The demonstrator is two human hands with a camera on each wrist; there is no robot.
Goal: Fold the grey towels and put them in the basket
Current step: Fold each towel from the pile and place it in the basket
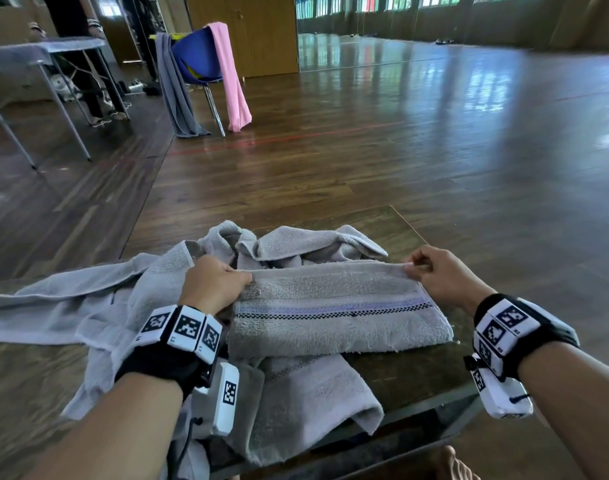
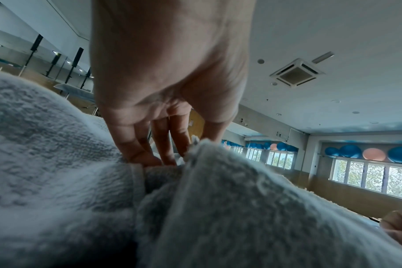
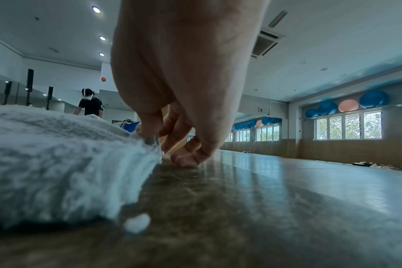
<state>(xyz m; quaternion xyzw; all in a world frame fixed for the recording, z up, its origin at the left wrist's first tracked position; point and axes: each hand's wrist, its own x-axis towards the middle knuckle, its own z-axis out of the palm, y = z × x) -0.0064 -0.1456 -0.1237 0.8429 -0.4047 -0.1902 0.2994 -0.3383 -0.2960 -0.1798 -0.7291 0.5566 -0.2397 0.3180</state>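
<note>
Left hand [image 1: 213,284]: we pinch the folded towel's [image 1: 334,317] far left corner
Right hand [image 1: 441,277]: our fingers [image 3: 147,130] pinch its far right corner
Bench [image 1: 417,372]: lower centre, towel on it

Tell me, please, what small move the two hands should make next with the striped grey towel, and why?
Probably draw the far edge toward the body to fold again: the left hand and right hand each pinch a far corner of the half-folded striped towel, which lies flat on the table.

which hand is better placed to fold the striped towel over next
Probably the right hand: it pinches the towel at its free far corner over bare table. The left hand is crowded by loose towels.
</note>
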